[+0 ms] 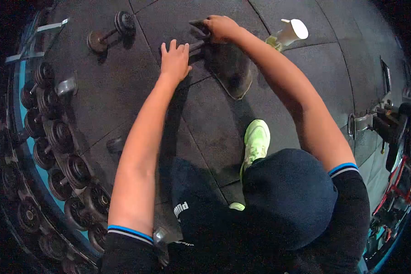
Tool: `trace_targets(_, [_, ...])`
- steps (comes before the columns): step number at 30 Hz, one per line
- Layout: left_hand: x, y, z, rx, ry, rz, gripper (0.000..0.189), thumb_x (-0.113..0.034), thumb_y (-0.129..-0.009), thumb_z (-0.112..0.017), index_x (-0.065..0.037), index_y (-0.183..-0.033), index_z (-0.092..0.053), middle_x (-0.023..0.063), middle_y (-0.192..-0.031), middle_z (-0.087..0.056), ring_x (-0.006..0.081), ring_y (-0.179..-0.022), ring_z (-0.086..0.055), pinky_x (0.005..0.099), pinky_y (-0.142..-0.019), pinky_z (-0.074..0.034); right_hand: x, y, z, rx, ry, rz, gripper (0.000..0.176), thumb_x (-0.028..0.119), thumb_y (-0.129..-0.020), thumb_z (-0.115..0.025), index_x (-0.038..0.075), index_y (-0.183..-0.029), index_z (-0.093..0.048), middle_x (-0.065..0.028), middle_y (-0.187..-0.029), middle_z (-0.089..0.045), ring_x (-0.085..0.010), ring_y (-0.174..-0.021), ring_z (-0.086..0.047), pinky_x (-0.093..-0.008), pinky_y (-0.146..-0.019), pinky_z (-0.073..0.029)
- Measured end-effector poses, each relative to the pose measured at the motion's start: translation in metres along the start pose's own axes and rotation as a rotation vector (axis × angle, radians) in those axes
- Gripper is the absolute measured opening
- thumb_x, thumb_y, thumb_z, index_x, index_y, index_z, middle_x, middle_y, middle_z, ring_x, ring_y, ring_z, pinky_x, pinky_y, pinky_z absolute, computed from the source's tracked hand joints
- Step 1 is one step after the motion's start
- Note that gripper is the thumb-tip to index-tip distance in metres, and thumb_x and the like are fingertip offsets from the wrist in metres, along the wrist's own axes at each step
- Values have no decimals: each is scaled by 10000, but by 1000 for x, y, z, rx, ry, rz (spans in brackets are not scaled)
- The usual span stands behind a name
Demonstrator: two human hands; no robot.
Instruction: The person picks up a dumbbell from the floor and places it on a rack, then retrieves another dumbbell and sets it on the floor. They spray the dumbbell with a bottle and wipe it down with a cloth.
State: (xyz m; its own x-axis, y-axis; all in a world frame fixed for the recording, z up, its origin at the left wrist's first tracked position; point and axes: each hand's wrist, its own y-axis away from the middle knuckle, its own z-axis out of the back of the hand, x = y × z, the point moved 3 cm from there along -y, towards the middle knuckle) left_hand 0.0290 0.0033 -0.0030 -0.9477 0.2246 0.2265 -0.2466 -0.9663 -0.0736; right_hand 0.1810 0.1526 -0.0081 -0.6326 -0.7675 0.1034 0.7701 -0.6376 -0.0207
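My left hand (174,61) reaches forward over the dark mat floor, palm down and open, its fingers spread. By its fingertips lies a short dark bar or strap (196,46). To the right and a little farther off, my right hand (223,29) is closed around a dark, loop-like piece at the far end of a long, dark, padded object (233,75). That object has a pale-edged near end and rests between my right forearm and my left hand. I cannot tell exactly what kind of thing it is.
A dumbbell (109,35) with a brownish head lies on the floor at the far left. Racked dumbbells (61,134) line the left side. A white cup-like container (297,29) stands beyond my right forearm. My light green shoe (257,139) is below; gym equipment (388,123) stands right.
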Motion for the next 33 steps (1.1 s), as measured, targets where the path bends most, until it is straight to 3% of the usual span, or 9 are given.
trace_targets(2, [5,-9,-4,55,19,7,691,-381,-740,-830,-141,-1344,-595,16,-1276,-635,280,-1306,-482,562,-1052,-373,3,1,2,70,26,-70,329,158,-860,-612,80,-1180,-622,-144,-1219,-620,-324,-1216,-572,-456,-993,-469])
trace_targets(5, [11,-13,-3,124,82,11,708,-360,-746,-829,-135,-1368,-576,21,-1284,-622,279,-1320,-470,566,-1054,-369,26,47,0,-428,276,-7,460,158,-887,-564,58,-1335,-562,-167,-1348,-557,-341,-1316,-493,-472,-1071,-415])
trace_targets(10, [4,-4,-2,91,102,25,727,-345,-750,-832,-128,-1387,-558,30,-1295,-614,285,-1335,-457,588,-1088,-334,47,100,-3,-281,193,23,561,115,-885,-523,6,-1433,-465,-203,-1593,-307,-358,-1471,-313,-496,-1184,-286])
trace_targets(14, [4,-5,0,155,140,40,781,-340,-743,-842,-111,-1418,-523,51,-1334,-590,302,-1367,-416,613,-1109,-305,40,165,-32,-194,-95,159,532,66,-856,-577,12,-1381,-518,-192,-1577,-332,-380,-1417,-401,-439,-1155,-364])
trace_targets(17, [9,-9,6,182,260,74,935,-341,-703,-877,-101,-1482,-421,123,-1464,-463,323,-1416,-350,606,-1139,-281,49,200,-27,108,-549,-253,568,6,-807,-638,65,-1364,-544,-194,-1521,-411,-387,-1338,-494,-412,-1095,-434])
trace_targets(20, [15,4,21,-92,512,144,1120,-326,-652,-911,-66,-1536,-273,212,-1565,-283,390,-1446,-285,549,-1186,-255,75,159,13,-500,-723,-214,612,-38,-780,-671,113,-1361,-549,-189,-1453,-489,-386,-1284,-539,-422,-1057,-465])
trace_targets(24, [21,35,-10,-31,572,303,1200,-338,-615,-928,-25,-1540,-232,190,-1578,-288,394,-1451,-270,505,-1194,-261,102,61,56,-659,-522,45,643,48,-774,-680,90,-1391,-505,-201,-1425,-504,-382,-1276,-527,-454,-1069,-441])
trace_targets(27, [23,46,8,48,548,260,1148,-289,-636,-923,-37,-1538,-258,141,-1595,-295,346,-1472,-258,482,-1186,-268,102,37,3,36,-610,146,719,122,-738,-753,71,-1396,-469,-261,-1263,-608,-379,-1193,-601,-472,-988,-497])
trace_targets(33, [18,60,15,-4,499,232,1092,-254,-627,-918,-66,-1510,-303,102,-1543,-355,339,-1393,-351,483,-1132,-332,70,5,-43,426,-204,-7,455,132,-725,-774,64,-1157,-647,-188,-1280,-640,-376,-1180,-618,-453,-942,-524])
